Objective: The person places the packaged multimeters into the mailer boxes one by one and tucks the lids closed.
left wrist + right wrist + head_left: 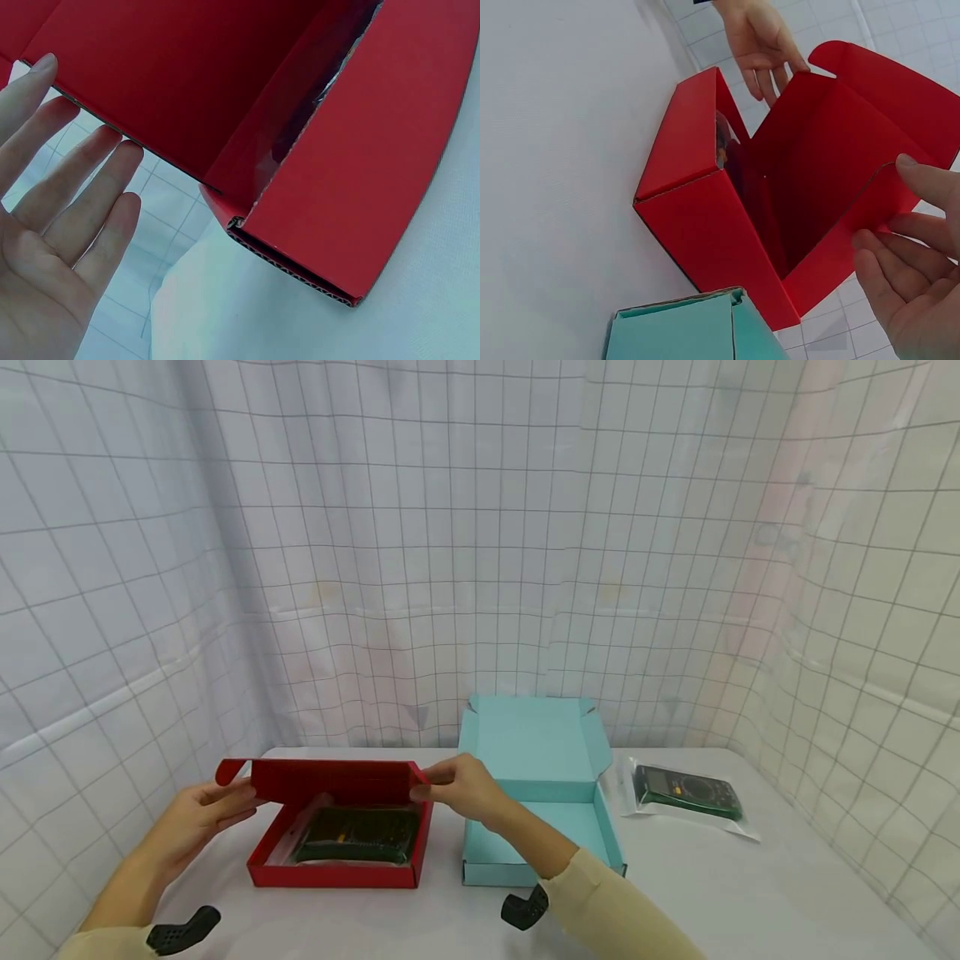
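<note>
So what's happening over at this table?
A person has both hands at the partly raised lid of a red box: the right hand pinches its side, while the left hand touches the opposite side with straightened fingers. A dark device in clear wrapping lies inside. Beside it stands a teal box, open, and to its right lies another wrapped device.

From my head, farthest back, I look forward and down over the table (pixel 750 893). My left-wrist view faces the red box (pixel 367 150) closely from its left, my right-wrist view from its right; both share the lid (pixel 802 150) and my left hand (pixel 759 46).
</note>
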Tool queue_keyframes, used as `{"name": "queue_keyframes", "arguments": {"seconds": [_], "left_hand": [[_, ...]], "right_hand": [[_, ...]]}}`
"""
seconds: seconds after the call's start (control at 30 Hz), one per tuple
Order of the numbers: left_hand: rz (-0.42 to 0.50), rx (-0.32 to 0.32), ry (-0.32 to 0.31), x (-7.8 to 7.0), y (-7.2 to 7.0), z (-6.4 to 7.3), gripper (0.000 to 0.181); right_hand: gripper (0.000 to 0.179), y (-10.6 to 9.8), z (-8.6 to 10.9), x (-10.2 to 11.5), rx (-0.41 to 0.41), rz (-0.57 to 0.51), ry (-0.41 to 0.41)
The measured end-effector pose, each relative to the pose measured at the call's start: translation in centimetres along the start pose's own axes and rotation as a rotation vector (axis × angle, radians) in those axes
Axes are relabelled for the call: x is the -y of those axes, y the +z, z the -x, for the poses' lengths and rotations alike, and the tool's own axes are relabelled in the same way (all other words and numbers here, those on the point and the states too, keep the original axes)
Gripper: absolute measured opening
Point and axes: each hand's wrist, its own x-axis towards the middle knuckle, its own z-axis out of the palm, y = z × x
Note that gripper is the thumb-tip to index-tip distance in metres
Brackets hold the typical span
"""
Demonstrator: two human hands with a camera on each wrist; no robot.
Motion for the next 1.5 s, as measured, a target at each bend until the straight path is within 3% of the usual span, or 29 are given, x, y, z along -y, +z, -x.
{"name": "queue_keyframes", "arguments": {"seconds": [0.1,0.2,0.3,0.43,0.53,0.7,0.9,1.1,1.2,1.3,1.5], "left_hand": [[-0.006,0.008,-0.006,0.0,-0.1,0.2,0.035],[0.016,0.06,-0.001,0.1,-0.3,0.5,0.038],[0.112,0.202,0.035,0.2,-0.6,0.8,0.048],[0.34,0.407,0.045,0.3,-1.1,1.1,0.057],[0.454,0.457,0.006,-0.1,-1.2,1.1,0.058],[0.485,0.436,-0.035,-0.6,-1.1,1.2,0.059],[0.534,0.501,-0.047,-0.5,-1.1,1.2,0.062],[0.566,0.513,-0.097,-0.8,-1.1,1.5,0.063],[0.58,0.513,-0.124,-0.5,-1.1,2.1,0.063],[0.522,0.499,-0.113,-0.1,-1.1,2.9,0.061],[0.28,0.413,-0.045,0.3,-1.1,3.8,0.056]], "right_hand": [[0.03,0.0,0.1,-0.1,0.016,-0.008,-0.005],[0.032,-0.2,0.3,-0.3,0.062,-0.024,-0.01],[0.037,-0.7,0.4,-0.5,0.151,-0.068,-0.023],[0.044,-1.7,0.7,-0.3,0.279,-0.112,-0.034],[0.055,-2.2,0.9,0.0,0.342,-0.086,-0.024],[0.059,-2.0,1.2,0.5,0.345,-0.097,0.01],[0.043,-0.9,1.2,0.5,0.259,-0.164,0.03],[0.047,-0.4,1.6,0.4,0.2,-0.098,0.051],[0.046,0.0,1.8,0.2,0.176,0.02,0.05],[0.042,0.3,2.0,-0.1,0.169,0.123,0.04],[0.041,0.4,2.1,0.3,0.194,0.286,-0.029]]}}
